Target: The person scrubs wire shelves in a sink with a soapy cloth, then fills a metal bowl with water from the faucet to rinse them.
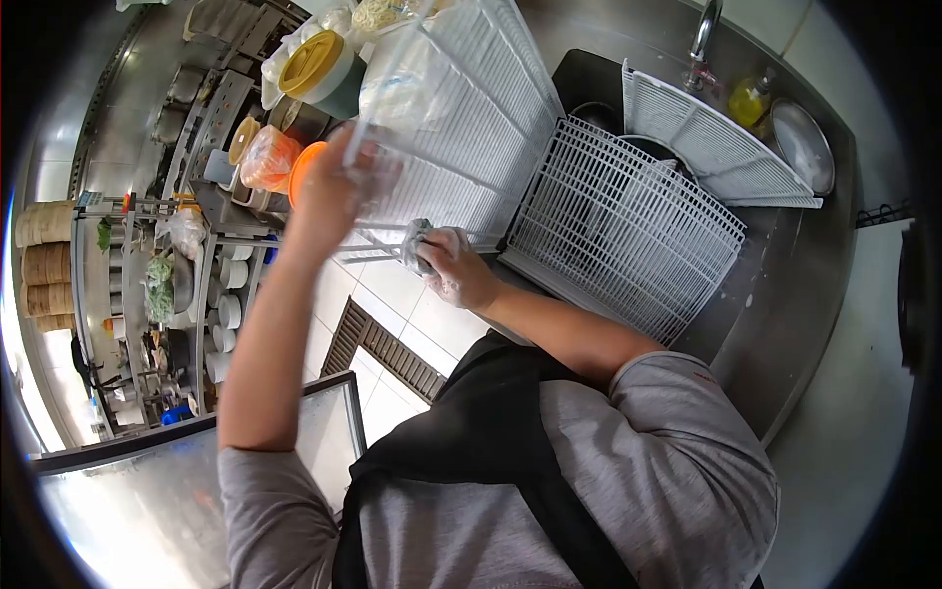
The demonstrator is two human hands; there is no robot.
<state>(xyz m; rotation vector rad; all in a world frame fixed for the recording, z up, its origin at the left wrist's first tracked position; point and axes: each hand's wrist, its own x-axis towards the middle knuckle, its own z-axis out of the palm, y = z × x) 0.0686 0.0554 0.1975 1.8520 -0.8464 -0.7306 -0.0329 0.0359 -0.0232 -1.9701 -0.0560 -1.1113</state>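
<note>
Big white wire rack (466, 128) is tilted up at the sink's left side, over the floor gap. Its near-side corner sits by the sink edge; can't tell how much weight the edge takes.

Left hand (334, 191) is up at the rack's outer frame, motion-blurred. Looks like it's on the rim, but I can't tell if the fingers are fully wrapped. Right hand (453, 267) is sudsy, fingers closed on a greyish scrub pad (419, 245), pad against the rack's lower edge. Hands are apart, one above the other along the rack.

Handling, my read: light for its area, stiff, awkward more than heavy. Thin coated wires, so likely slick with foam (the right hand is lathered, so its grip is probably the poorer one). Not fragile, though the coating could chip if knocked on steel. Long lever arm: held at one end, it would want to swing or twist.

Best hold: thick outer frame, or where a cross bar meets the rim; not the fine wires, which may flex and dig in. Mind the tub with the orange lid (304, 169), close by the left hand.

Second rack (628, 231) lies over the sink basin, third rack (721, 137) leans below the tap (705, 37).
</note>
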